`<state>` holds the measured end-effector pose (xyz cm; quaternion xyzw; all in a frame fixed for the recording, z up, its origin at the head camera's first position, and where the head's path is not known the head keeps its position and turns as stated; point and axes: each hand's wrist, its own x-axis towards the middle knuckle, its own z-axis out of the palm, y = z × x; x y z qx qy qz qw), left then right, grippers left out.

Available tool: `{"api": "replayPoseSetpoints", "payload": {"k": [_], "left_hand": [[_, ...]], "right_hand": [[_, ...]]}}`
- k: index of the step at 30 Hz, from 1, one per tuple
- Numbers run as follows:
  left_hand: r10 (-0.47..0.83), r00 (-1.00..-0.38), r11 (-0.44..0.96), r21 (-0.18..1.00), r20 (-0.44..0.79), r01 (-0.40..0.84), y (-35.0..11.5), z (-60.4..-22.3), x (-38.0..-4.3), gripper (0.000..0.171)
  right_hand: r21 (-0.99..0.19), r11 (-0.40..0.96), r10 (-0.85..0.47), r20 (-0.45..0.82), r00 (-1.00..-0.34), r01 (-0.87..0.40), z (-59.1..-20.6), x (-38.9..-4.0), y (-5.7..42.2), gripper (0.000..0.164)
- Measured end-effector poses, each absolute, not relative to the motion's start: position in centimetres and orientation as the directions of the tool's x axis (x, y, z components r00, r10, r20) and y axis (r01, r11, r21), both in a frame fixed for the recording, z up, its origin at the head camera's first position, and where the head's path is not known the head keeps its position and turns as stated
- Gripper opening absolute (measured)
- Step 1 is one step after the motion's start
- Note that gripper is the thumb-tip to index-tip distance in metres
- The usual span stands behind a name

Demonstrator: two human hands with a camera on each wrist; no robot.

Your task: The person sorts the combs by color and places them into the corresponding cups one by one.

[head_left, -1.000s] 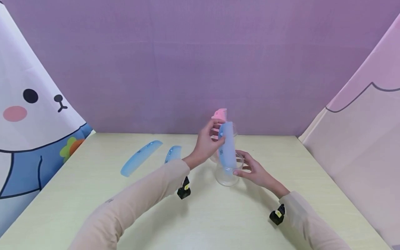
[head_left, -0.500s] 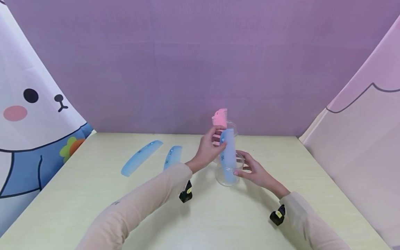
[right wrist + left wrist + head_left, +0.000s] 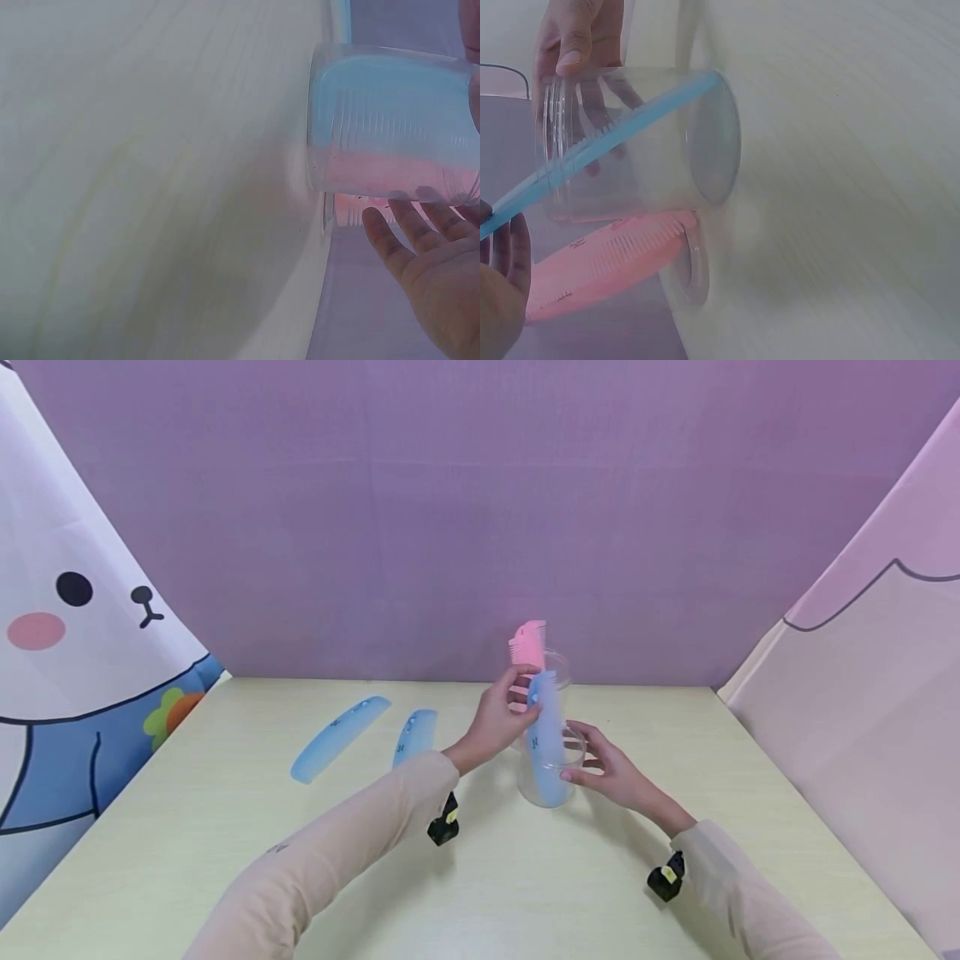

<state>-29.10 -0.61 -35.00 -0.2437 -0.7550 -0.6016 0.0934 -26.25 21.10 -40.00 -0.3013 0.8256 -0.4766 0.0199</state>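
My left hand [image 3: 495, 718] pinches the upper part of a translucent blue comb [image 3: 547, 714] between thumb and fingers. The comb's lower end is inside a clear plastic jar [image 3: 656, 184], where it leans across to the base. My right hand [image 3: 617, 777] grips that jar near its rim, thumb in front and fingers round the far side. Just behind stands a second clear jar [image 3: 557, 667] with a pink comb [image 3: 528, 643] in it, teeth partly showing above my left fingers. The lower part of this second jar is hidden in the head view.
Two more blue combs lie on the pale table to the left: a whole one [image 3: 340, 739] and one [image 3: 415, 735] partly covered by my left sleeve. A purple backdrop [image 3: 375, 527] rises behind the table's far edge.
The blue comb has gone down into the front jar, my left hand lowering with it, and its lower end now reaches the base. My right hand and the jar have barely moved.
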Motion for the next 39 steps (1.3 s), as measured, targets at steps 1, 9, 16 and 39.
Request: {"api": "replayPoseSetpoints", "payload": {"k": [1,9,16,39], "left_hand": [[0.256,-0.864,0.156,0.864,0.433,0.479,-0.6,-35.0,-29.1,0.049],[0.26,-0.874,0.147,0.878,0.411,0.456,-0.8,-35.1,-29.0,0.053],[0.284,-0.873,0.135,0.885,0.396,0.446,-1.2,-33.6,-27.6,0.054],[0.271,-0.905,0.283,0.871,0.329,0.402,-5.9,-36.1,-28.8,0.053]], "right_hand": [[-0.799,0.365,-0.516,0.254,-0.818,-0.478,-40.0,-26.2,21.1,0.067],[-0.801,0.358,-0.515,0.259,-0.817,-0.48,-40.0,-26.2,21.1,0.068],[-0.8,0.365,-0.514,0.254,-0.819,-0.477,-40.1,-26.2,21.1,0.068],[-0.796,0.356,-0.514,0.271,-0.814,-0.49,-40.0,-26.0,21.0,0.069]]}}
